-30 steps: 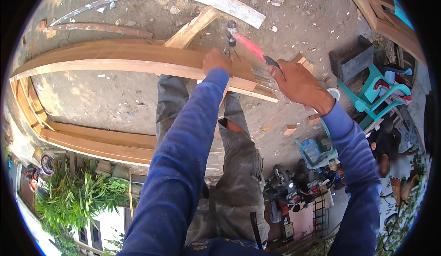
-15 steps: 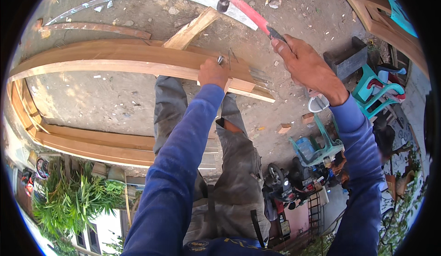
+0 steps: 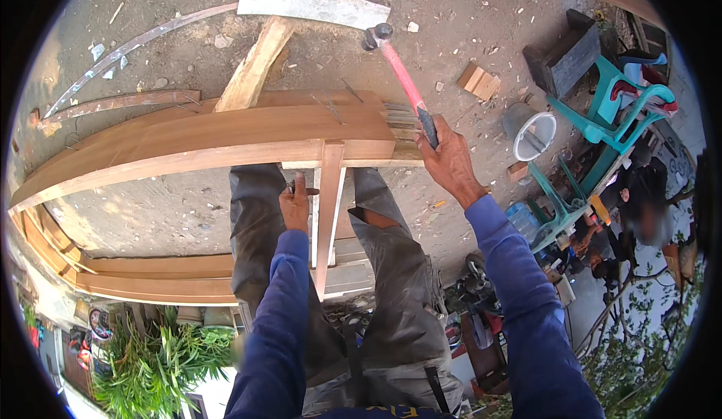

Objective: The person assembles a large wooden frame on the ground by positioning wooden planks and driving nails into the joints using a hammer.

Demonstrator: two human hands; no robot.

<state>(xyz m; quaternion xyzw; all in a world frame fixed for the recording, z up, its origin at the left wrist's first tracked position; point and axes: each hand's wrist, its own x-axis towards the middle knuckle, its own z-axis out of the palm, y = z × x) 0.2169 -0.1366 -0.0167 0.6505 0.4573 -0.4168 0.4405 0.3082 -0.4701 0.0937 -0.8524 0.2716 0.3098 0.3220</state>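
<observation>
Right hand point(image 3: 451, 165) grip wrapped round red-handled hammer point(image 3: 398, 73), steel head raised over gritty ground, left hand point(image 3: 295, 207) pinching small nail point(image 3: 301, 190) beside narrow wood slat point(image 3: 329, 208), under smooth curved plank point(image 3: 203, 137)

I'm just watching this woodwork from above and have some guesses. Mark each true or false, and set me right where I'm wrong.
1. The right hand grips a hammer with a red handle. True.
2. The hammer head is striking the left hand. False: it is raised over the ground beyond the wooden frame.
3. The left hand is beside a narrow upright wooden strip. True.
4. The white bucket stands on the frame. False: it stands on the ground to the right.
</observation>
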